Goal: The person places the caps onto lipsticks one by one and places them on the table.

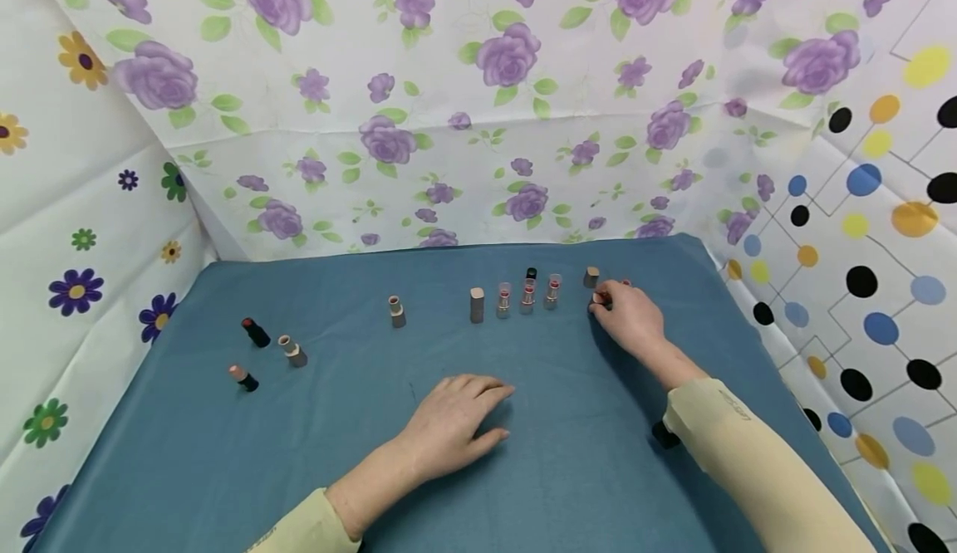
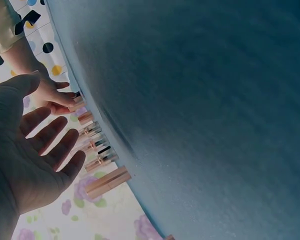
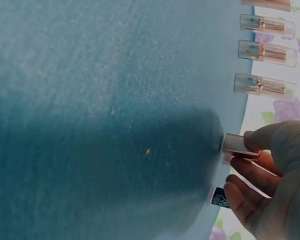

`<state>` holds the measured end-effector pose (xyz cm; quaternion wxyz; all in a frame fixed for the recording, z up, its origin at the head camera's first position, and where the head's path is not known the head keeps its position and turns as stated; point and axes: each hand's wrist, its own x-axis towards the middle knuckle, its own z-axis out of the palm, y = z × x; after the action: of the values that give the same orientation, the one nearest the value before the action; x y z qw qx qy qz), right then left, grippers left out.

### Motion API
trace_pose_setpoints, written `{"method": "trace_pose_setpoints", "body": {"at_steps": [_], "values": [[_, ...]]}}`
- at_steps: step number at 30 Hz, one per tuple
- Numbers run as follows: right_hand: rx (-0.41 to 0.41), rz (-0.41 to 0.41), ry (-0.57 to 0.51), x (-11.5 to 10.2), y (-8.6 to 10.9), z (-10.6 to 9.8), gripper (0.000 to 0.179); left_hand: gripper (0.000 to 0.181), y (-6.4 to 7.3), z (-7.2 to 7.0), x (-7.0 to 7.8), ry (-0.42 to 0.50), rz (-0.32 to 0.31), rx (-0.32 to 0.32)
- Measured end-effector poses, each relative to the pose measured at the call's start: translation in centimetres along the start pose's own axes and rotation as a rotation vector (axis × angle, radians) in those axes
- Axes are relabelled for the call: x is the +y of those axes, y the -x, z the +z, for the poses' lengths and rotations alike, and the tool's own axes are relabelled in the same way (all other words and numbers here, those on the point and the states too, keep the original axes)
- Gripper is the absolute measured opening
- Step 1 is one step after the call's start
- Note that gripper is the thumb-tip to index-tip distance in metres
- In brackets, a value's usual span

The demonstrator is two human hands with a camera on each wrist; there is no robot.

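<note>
My right hand point(image 1: 631, 319) reaches to the back right of the cloth. Thumb and fingers pinch a short, shiny rose-gold lipstick point(image 3: 239, 145), standing at the cloth; its far side is hidden. Beside those fingers lies a small black-labelled lipstick piece point(image 3: 220, 197). To the left stand a taupe cap point(image 1: 591, 277) and clear-cased lipsticks point(image 1: 553, 292) in a row, then a taupe lipstick tube point(image 1: 477, 305). Over the middle of the cloth my left hand point(image 1: 452, 424) is held palm down, fingers relaxed, holding nothing.
A blue cloth point(image 1: 523, 453) covers the table. At the left are a black lipstick with a red tip point(image 1: 256, 332), a black one with a nude tip point(image 1: 243, 378) and a taupe tube point(image 1: 292, 351). Another taupe tube point(image 1: 396, 311) stands nearer the middle. Patterned sheets surround the table.
</note>
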<state>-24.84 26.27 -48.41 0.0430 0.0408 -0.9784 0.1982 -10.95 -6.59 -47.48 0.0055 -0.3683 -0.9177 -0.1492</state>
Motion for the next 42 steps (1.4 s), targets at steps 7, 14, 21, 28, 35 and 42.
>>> {"method": "trace_pose_setpoints", "body": {"at_steps": [7, 14, 21, 28, 35, 42], "values": [[0.026, -0.014, -0.056, 0.2, 1.2, -0.9, 0.017, 0.058, 0.2, 0.0, -0.3, -0.015, -0.002, -0.001], [0.014, 0.014, -0.253, 0.1, 2.8, -1.9, 0.030, 0.058, 0.4, -0.4, -0.8, -0.006, -0.021, 0.011], [-0.042, 0.108, -0.511, -0.7, 4.4, -2.2, 0.040, 0.057, 0.7, -0.6, -1.3, 0.027, -0.052, 0.019], [-0.091, 0.145, -0.690, -1.4, 6.4, -1.4, 0.048, 0.055, 1.4, -1.1, -2.4, 0.070, -0.109, 0.066], [-0.169, 0.261, -0.933, -2.3, 7.8, -0.7, 0.050, 0.050, 2.4, -1.5, -4.1, 0.131, -0.257, 0.122], [-0.188, 0.386, -1.092, -3.1, 8.2, -0.4, 0.051, 0.039, 3.4, -2.4, -6.4, 0.263, -0.412, 0.259]]}}
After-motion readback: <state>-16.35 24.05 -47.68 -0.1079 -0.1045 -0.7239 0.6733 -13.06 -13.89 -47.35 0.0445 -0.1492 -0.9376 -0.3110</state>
